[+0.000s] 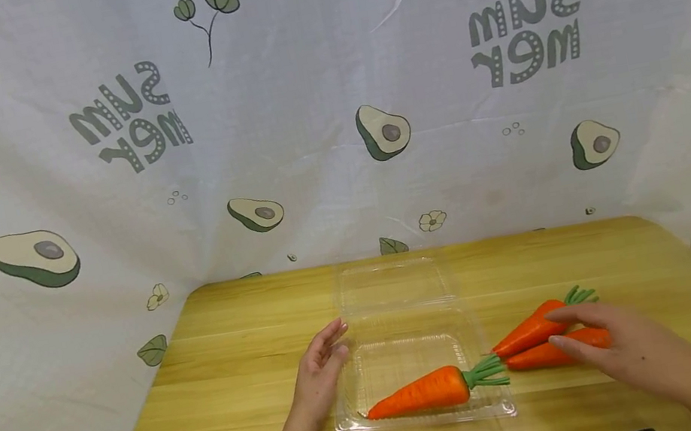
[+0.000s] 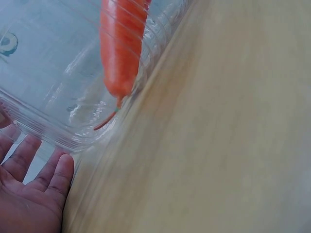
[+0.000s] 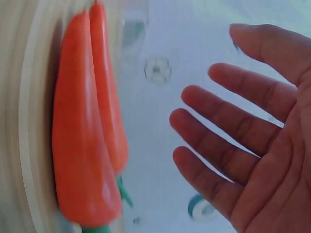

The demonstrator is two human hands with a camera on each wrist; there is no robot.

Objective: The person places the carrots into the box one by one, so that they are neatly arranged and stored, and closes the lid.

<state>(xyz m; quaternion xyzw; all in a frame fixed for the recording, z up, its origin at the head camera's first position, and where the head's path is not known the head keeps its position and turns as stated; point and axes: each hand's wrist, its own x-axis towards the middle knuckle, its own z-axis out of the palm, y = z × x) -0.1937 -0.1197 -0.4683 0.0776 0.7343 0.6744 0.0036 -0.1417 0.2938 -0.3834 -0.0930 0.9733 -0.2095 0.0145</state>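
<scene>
A carrot (image 1: 419,392) with a green top lies in the front of a clear plastic clamshell box (image 1: 402,349), its leaves reaching over the right side. My left hand (image 1: 320,372) is beside the box's left wall, fingers loosely bent; in the left wrist view its fingertips are at the ribbed wall. Two more carrots lie on the table right of the box, the farther carrot (image 1: 532,327) touching or nearly touching the nearer carrot (image 1: 543,355). Above them hovers my right hand (image 1: 632,350), its fingers spread and apart from the carrots in the right wrist view.
The box's lid (image 1: 391,284) is folded back flat toward the rear of the wooden table (image 1: 233,402). A white curtain (image 1: 299,101) printed with avocados and lettering hangs behind and along both sides.
</scene>
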